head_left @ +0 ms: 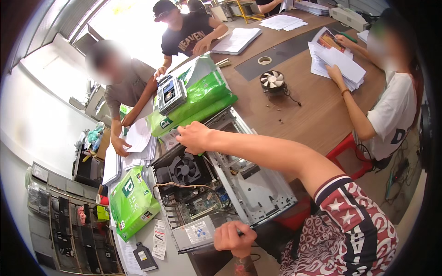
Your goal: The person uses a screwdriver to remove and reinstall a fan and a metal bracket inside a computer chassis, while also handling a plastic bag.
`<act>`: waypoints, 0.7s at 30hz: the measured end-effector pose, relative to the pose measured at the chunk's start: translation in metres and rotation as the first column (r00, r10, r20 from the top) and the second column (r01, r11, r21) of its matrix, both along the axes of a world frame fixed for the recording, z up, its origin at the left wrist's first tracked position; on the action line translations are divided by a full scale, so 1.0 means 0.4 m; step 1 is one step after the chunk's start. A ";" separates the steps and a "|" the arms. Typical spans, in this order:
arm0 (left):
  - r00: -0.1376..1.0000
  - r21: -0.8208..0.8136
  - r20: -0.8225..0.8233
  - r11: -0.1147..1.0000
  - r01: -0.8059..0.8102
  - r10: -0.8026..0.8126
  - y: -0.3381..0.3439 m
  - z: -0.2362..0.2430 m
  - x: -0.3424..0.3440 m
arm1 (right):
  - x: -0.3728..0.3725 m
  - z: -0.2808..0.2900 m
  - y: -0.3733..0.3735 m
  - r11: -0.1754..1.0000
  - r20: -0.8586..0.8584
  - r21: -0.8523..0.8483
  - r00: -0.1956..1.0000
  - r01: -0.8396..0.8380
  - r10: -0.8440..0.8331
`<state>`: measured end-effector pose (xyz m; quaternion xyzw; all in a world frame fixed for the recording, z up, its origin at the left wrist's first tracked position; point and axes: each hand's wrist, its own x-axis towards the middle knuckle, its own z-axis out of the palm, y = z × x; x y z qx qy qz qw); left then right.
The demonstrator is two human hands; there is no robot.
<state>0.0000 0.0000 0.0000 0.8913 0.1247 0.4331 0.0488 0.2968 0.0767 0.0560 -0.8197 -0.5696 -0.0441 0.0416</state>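
While I lean over the open computer case, both hands sit on it, one at each end.

Case: lies on its side at the centre of the frame, lid off, board and cooler fan showing, grey power box at the lower end.
Long axis: runs from the lower centre of the frame up toward the centre, leaning a little right; the near end is by my chest, the far end by the green packs.
Left hand: lower centre, closed in a fist over the near rim of the case, just right of the power box; the fingers are wrapped tight, with a thin dark edge running out of the fist on both sides.
Right hand: reached across to the far end, knuckles up, fingers curled down over the rim above the cooler fan. A bit of green shows under the palm; I cannot tell whether I hold anything there.
Nearer hand: the left is nearer to the power box, the right to the cooler fan.
Around: a green paper pack at lower left, another just beyond my right hand with a metal drive on it, a loose fan on the brown table at upper centre.
Others: three people sort paper along the upper edge.
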 end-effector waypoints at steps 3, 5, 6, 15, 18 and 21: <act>0.999 0.027 -0.019 0.999 -0.045 0.045 -0.019 0.018 0.005 | -0.007 0.030 -0.071 0.934 -0.044 0.356 0.997 -0.041 0.061; 0.998 -0.022 -0.024 0.998 -0.052 0.052 -0.037 0.032 0.006 | -0.024 0.077 -0.158 0.658 -0.062 0.752 0.992 -0.027 0.111; 0.998 -0.043 0.002 0.997 -0.057 0.057 -0.046 0.023 0.000 | -0.033 0.102 -0.211 0.664 -0.062 0.747 0.991 -0.031 0.116; 0.994 0.013 0.007 0.994 -0.111 0.111 -0.005 0.001 0.030 | 0.035 0.063 -0.701 -0.079 -0.497 0.784 0.699 0.616 0.514; 0.992 0.001 -0.021 0.992 -0.122 0.122 0.010 -0.004 0.044 | 0.033 -0.044 -0.749 -0.087 -0.467 0.836 0.786 0.542 0.405; 0.980 0.029 -0.094 0.984 -0.174 0.176 0.041 -0.013 0.063 | -0.007 -0.111 -0.751 -0.067 -0.359 0.924 0.915 0.376 0.181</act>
